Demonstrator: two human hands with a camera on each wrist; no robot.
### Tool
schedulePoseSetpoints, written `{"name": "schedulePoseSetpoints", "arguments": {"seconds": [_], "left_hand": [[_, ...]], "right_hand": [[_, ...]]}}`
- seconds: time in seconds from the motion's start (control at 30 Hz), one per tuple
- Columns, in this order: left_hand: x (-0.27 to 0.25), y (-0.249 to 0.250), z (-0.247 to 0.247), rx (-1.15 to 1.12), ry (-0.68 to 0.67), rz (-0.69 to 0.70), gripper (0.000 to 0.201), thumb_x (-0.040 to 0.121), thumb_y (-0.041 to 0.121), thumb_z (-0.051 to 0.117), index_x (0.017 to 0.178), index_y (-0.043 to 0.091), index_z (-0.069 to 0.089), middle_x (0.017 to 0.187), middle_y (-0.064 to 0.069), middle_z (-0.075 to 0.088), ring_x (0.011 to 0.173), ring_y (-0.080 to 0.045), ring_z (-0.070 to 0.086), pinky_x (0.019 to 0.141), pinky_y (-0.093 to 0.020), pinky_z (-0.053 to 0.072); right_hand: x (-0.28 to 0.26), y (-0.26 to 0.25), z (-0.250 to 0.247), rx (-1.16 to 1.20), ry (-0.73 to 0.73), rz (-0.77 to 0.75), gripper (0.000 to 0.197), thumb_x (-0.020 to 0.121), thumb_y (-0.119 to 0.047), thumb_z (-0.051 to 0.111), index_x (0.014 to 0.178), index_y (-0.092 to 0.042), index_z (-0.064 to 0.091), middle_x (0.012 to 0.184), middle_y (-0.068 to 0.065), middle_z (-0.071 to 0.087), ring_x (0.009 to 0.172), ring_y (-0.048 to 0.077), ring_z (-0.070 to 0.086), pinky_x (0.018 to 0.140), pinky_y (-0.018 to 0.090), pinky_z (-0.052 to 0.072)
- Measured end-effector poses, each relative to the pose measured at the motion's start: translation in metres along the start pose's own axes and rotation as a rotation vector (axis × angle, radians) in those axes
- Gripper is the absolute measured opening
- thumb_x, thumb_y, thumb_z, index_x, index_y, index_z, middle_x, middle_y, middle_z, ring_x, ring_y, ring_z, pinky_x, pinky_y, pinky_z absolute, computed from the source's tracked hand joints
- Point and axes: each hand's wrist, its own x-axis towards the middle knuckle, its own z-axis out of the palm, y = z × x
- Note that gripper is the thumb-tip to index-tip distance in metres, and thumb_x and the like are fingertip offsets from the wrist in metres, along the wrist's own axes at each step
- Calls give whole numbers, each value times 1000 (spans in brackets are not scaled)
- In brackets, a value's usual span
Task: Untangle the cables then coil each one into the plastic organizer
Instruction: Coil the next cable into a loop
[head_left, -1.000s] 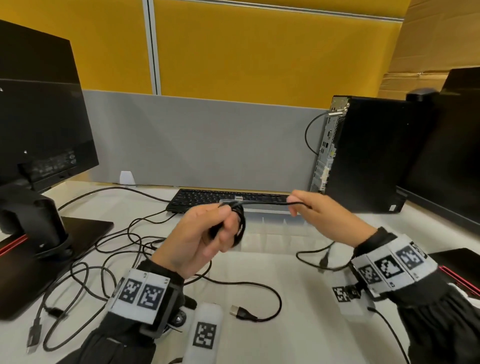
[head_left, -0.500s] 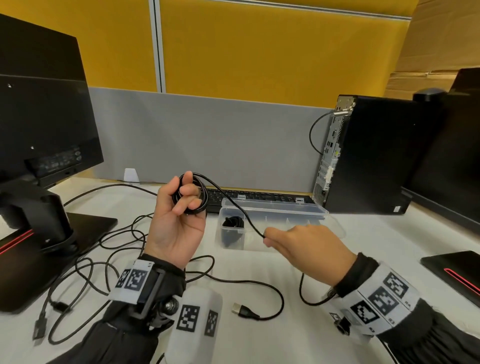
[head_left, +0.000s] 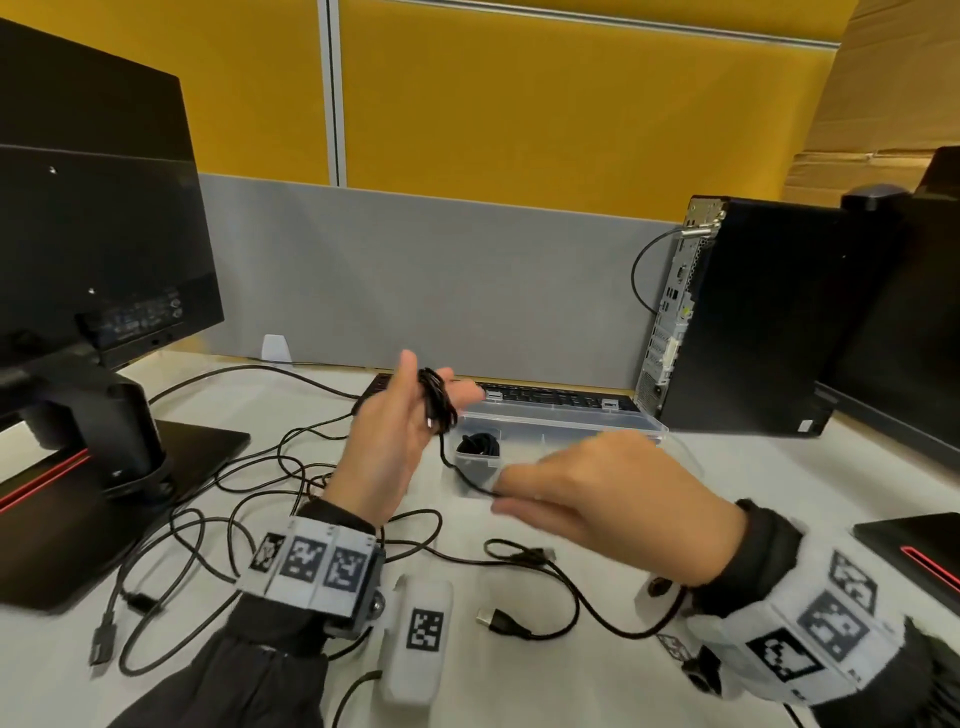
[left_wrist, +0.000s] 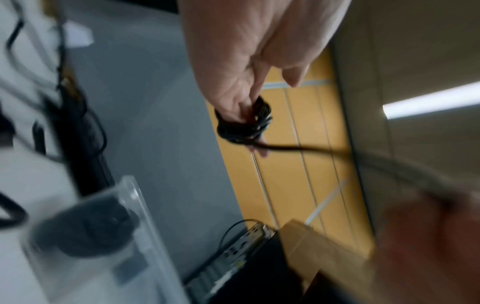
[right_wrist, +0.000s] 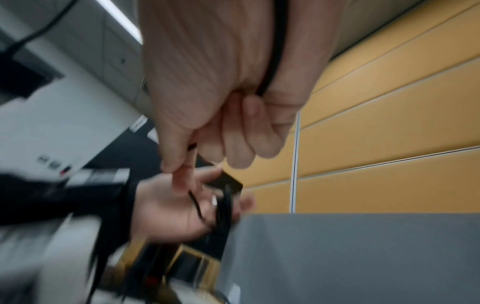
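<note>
Left hand: the left hand (head_left: 395, 431) is raised over the white worktop (head_left: 779, 467), palm turned up and towards the right, fingers extended; loops of the thin black rubber-sheathed cable (head_left: 439, 400) are wound round those fingers, so its grip is not curled tight, though the thumb's part is hard to make out.
Coil axis: the small coil stands nearly upright on the fingers, its long side running up and down in the head view.
Free strand: from the coil's lower end the strand drops, then runs right and towards the person into the right hand.
Right hand: the right hand (head_left: 608, 499), lower and nearer the person, has its grip clamped on the strand, thumb against forefinger; the cable then runs along the palm towards the wrist.
Organizer: the clear plastic compartment organizer box (head_left: 561, 423) lies long side left-to-right just before the black keyboard (head_left: 545, 397), lid open; its leftmost compartment holds a coiled black cable (head_left: 478, 445).
Loose cables: a tangle of black cables (head_left: 249, 499) sprawls across the worktop left of the hands, a USB plug (head_left: 493, 619) lying near the wrists.
Surroundings: black monitor (head_left: 93, 234) at left, black tower computer (head_left: 753, 317) at right.
</note>
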Motion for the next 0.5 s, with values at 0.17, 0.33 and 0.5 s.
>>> {"name": "schedulePoseSetpoints", "arguments": {"seconds": [0.17,0.33,0.5], "left_hand": [[-11,-3,11,256,-254,-84,70,83,61,32,97,3,70,83,-7,73,90,-12,66,91,-31,42],[-20,5,9,113,-444,-111,30,84,29,49,75,8,70,51,-3,54,41,-7,47,54,-17,44],[-16,11,2,-376,-339,-69,30,54,36,85,61,12,68,45,5,51,26,-1,38,41,-13,42]], "right_hand": [[19,19,-26,25,303,204,33,92,-49,37,85,-26,60,52,-4,55,45,23,53,38,34,44],[18,50,2,148,16,439,44,93,-59,24,92,-27,55,69,-8,56,67,18,55,62,37,49],[5,51,27,378,-318,451,33,99,-44,23,92,-25,49,67,-6,47,62,9,45,65,30,41]]}}
